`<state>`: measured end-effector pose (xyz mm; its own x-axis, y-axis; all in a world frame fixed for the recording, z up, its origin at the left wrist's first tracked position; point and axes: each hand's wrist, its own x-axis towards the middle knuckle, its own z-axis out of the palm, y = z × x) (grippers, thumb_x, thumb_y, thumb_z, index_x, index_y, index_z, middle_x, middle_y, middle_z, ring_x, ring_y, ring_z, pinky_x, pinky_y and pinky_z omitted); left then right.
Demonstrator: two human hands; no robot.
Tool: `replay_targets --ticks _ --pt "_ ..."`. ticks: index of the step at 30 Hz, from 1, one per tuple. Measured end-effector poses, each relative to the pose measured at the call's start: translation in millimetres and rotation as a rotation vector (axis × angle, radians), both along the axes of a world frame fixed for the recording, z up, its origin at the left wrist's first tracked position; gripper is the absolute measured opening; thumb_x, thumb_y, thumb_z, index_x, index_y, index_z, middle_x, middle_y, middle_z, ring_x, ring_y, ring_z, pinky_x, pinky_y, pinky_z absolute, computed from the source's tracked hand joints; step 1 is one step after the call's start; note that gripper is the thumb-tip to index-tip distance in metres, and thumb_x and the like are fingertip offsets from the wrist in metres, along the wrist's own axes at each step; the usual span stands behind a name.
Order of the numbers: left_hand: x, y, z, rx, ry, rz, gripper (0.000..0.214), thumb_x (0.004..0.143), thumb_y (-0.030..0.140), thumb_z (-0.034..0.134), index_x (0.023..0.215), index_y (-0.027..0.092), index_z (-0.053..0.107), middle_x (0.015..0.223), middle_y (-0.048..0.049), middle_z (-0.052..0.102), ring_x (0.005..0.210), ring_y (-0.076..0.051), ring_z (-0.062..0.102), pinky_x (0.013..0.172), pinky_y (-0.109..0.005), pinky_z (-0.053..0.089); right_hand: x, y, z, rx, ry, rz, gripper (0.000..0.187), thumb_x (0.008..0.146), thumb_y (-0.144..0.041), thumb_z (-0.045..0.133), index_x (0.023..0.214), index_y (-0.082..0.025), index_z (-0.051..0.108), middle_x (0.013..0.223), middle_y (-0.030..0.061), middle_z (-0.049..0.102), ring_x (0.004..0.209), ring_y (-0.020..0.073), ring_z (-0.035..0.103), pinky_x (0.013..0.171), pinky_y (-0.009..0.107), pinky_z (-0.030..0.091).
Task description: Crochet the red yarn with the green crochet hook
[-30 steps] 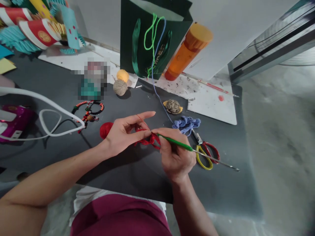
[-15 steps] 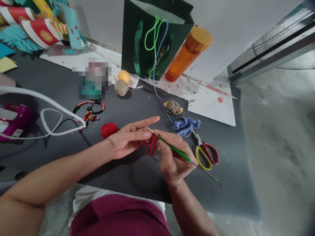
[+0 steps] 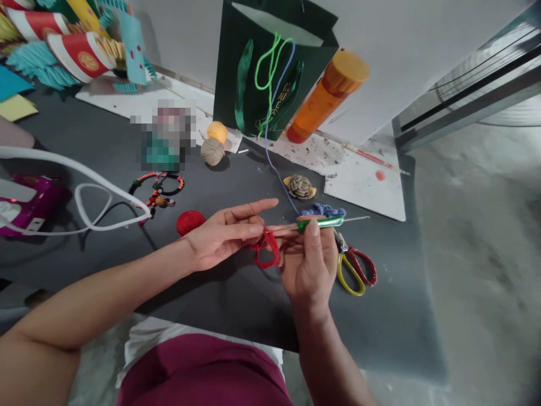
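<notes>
Head view — right hand (image 3: 307, 265) grips crochet hook (image 3: 320, 224), left hand (image 3: 222, 237) pinches red yarn (image 3: 266, 251) — bag (image 3: 228, 84) holds cords (image 3: 270, 73).

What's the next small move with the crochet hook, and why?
Probably catch the red yarn with the hook's tip and draw it through a loop. The right hand holds the crochet hook level against the red crochet chain, which the left hand steadies, with a thin strand across its fingers.

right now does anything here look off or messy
The white paper sheet looks soiled, with dark flecks and a red blot. A blue cord also trails from the green paper bag across the dark mat.
</notes>
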<state>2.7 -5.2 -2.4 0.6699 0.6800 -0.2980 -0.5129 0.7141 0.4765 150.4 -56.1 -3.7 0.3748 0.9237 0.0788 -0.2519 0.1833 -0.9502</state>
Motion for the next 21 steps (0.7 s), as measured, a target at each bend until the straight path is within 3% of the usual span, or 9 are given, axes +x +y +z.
replay_targets --ticks 4,8,10,13,16,18,21 --pt "1 -5 -0.1 0.156 0.023 0.02 0.046 0.073 0.015 0.09 0.116 0.028 0.081 0.08 0.0024 0.072 0.079 -0.011 0.065 0.085 -0.028 0.048 -5 -3 -2.1 0.062 -0.091 0.0 0.012 0.094 -0.038 0.072 0.093 -0.027 0.07 0.076 -0.0021 0.079 0.045 0.0112 0.064 0.035 0.021 0.042" --pt "1 -6 -1.5 0.227 0.077 0.065 0.045 0.076 0.019 0.088 0.119 0.028 0.081 0.08 0.0025 0.068 0.077 -0.012 0.064 0.085 -0.032 0.049 -5 -4 -6.8 0.109 -0.167 -0.016 0.007 0.097 -0.034 0.068 0.095 -0.028 0.072 0.078 -0.0022 0.079 0.043 0.0097 0.063 0.032 0.02 0.037" --pt "1 -6 -1.6 0.218 0.099 0.089 0.045 0.076 0.019 0.088 0.119 0.028 0.08 0.082 0.0032 0.067 0.073 -0.01 0.062 0.08 -0.03 0.049 -3 -5 -8.2 0.134 -0.254 -0.008 0.007 0.098 -0.027 0.066 0.099 -0.028 0.073 0.084 -0.0017 0.081 0.047 0.0099 0.066 0.035 0.02 0.044" --pt "3 -6 -1.4 0.172 0.104 0.126 0.045 0.074 0.018 0.09 0.117 0.028 0.081 0.08 0.003 0.07 0.071 -0.008 0.061 0.074 -0.026 0.048 0 -5 -8.8 0.292 -0.554 -0.026 0.02 0.096 -0.015 0.067 0.108 -0.028 0.076 0.098 0.0019 0.083 0.071 0.0151 0.077 0.057 0.028 0.062" --pt "4 -6 -1.1 0.095 0.074 0.126 0.048 0.071 0.015 0.091 0.117 0.028 0.081 0.076 0.004 0.07 0.073 -0.007 0.063 0.075 -0.022 0.049 1 -5 -9.3 0.449 -0.798 -0.121 0.03 0.09 -0.008 0.072 0.112 -0.028 0.077 0.104 0.0037 0.083 0.091 0.02 0.079 0.075 0.036 0.066" --pt "4 -6 -1.8 0.05 0.049 0.095 0.05 0.07 0.015 0.092 0.117 0.028 0.081 0.076 0.0049 0.071 0.072 -0.006 0.063 0.076 -0.021 0.049 0 -5 -10.1 0.447 -0.778 -0.151 0.032 0.089 -0.007 0.073 0.112 -0.029 0.077 0.103 0.0026 0.083 0.09 0.0194 0.078 0.076 0.037 0.065" --pt "2 -6 -4.2 0.021 0.023 0.046 0.053 0.07 0.016 0.093 0.12 0.028 0.079 0.077 0.0056 0.072 0.071 -0.005 0.063 0.079 -0.022 0.05 -2 -6 -11.8 0.385 -0.582 -0.117 0.028 0.092 -0.009 0.069 0.109 -0.03 0.078 0.097 0.0008 0.083 0.088 0.0186 0.078 0.078 0.036 0.063"
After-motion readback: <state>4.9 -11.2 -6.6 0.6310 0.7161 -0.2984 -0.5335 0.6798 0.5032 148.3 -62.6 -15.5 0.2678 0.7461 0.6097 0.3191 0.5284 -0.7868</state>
